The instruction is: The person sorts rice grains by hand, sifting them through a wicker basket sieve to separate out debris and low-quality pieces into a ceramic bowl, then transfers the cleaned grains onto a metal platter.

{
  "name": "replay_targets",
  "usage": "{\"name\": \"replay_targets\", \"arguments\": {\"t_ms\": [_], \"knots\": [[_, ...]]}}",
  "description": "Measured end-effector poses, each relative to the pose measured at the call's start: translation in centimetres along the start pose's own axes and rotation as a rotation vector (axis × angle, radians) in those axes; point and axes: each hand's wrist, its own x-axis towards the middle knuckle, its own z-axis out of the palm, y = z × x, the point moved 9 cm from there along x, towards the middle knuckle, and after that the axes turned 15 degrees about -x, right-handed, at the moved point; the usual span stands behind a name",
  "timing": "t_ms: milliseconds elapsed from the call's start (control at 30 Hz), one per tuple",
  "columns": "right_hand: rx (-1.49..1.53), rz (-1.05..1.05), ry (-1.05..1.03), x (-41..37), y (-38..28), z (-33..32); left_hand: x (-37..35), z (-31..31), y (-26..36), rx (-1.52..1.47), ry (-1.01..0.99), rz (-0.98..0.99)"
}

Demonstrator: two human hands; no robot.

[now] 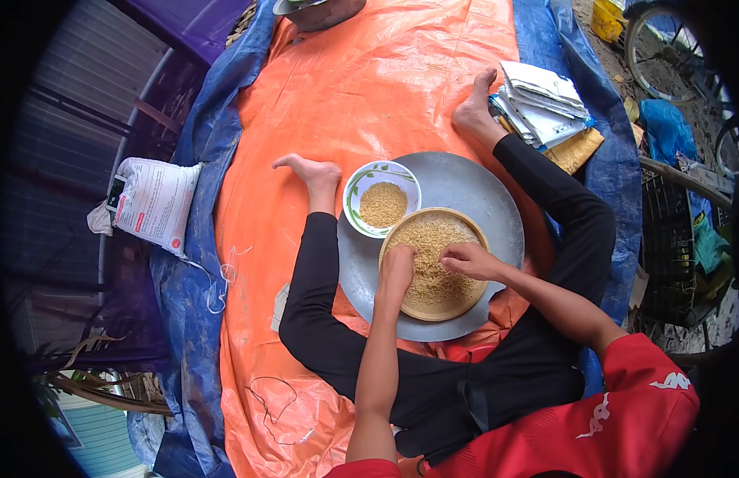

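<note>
Our left hand (398, 268) and right hand (470, 260) are half-curled over grain (437, 283) in the basket (433, 315) by the metal tray (461, 179)'s near edge, can't tell if gripping any, so we'd probably sift gently.

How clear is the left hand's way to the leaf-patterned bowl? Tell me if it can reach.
Probably yes: the left hand is over the round tray, and the leaf-patterned bowl sits close beyond, only the tray's rim seemingly between.

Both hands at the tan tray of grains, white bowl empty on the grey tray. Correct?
No: the white bowl isn't empty; the head view shows grains in it. Rest stands: left hand and right hand at the tan tray, bowl on the grey tray.
</note>
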Motion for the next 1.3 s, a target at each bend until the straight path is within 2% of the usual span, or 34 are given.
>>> {"name": "replay_targets", "arguments": {"t_ms": [133, 433, 733, 1300], "knots": [[-0.021, 0.064, -0.091, 0.0, 0.4, 0.4, -0.1, -0.4, 0.4, 0.002, 0.000, -0.020], [-0.013, 0.053, -0.091, 0.2, 1.2, 0.8, 0.0, -0.5, 0.5, 0.003, -0.020, -0.065], [-0.071, -0.037, 0.013, 0.2, 0.5, 0.3, -0.2, -0.7, 0.8, 0.024, 0.006, -0.031], [-0.143, -0.029, 0.009, -0.1, -0.5, -0.2, -0.3, -0.7, 0.4, 0.047, -0.027, -0.069]]}}
